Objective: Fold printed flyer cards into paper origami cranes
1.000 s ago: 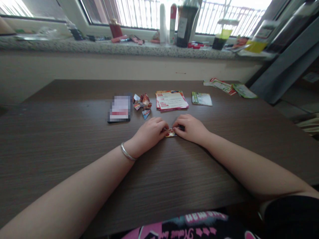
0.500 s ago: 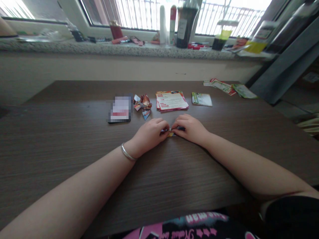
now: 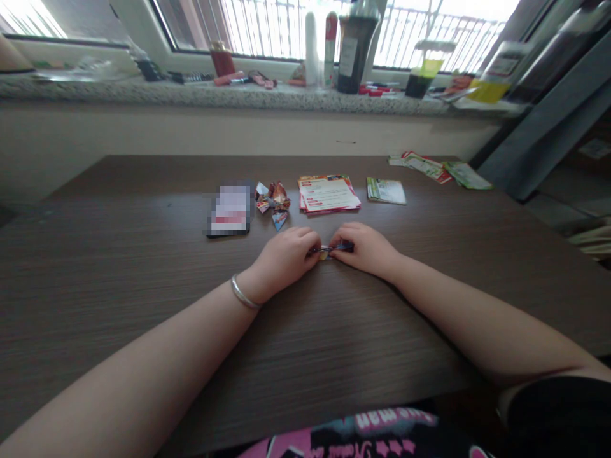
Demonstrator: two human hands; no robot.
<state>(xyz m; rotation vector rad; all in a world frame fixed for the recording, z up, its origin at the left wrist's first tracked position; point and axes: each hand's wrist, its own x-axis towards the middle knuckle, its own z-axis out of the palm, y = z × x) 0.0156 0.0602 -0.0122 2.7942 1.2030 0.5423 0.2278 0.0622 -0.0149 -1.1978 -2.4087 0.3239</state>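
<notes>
Between my hands, low over the table, is a small folded piece of printed paper [image 3: 325, 250], dark with a patch of yellow. My left hand [image 3: 293, 251], with a silver bangle at the wrist, pinches its left end. At the other end the fingers of my right hand [image 3: 365, 247] are closed on it too. Much of the paper is covered by the fingers. Just beyond my left hand lie several folded paper pieces [image 3: 274, 202] in brown, red and blue. A stack of printed cards [image 3: 330, 194] lies straight ahead of both hands.
The brown table [image 3: 305, 356] runs back to the wall. A blurred-out phone-like object [image 3: 230, 213] lies left of the folded pieces. Small green-edged cards [image 3: 386, 191] and loose printed strips [image 3: 427, 166] lie to the right. Bottles [image 3: 356, 54] and clutter line the stone windowsill [image 3: 267, 98].
My right fingers have shifted slightly, and a little less yellow shows on the paper between the hands. Both hands keep nearly the same place.
</notes>
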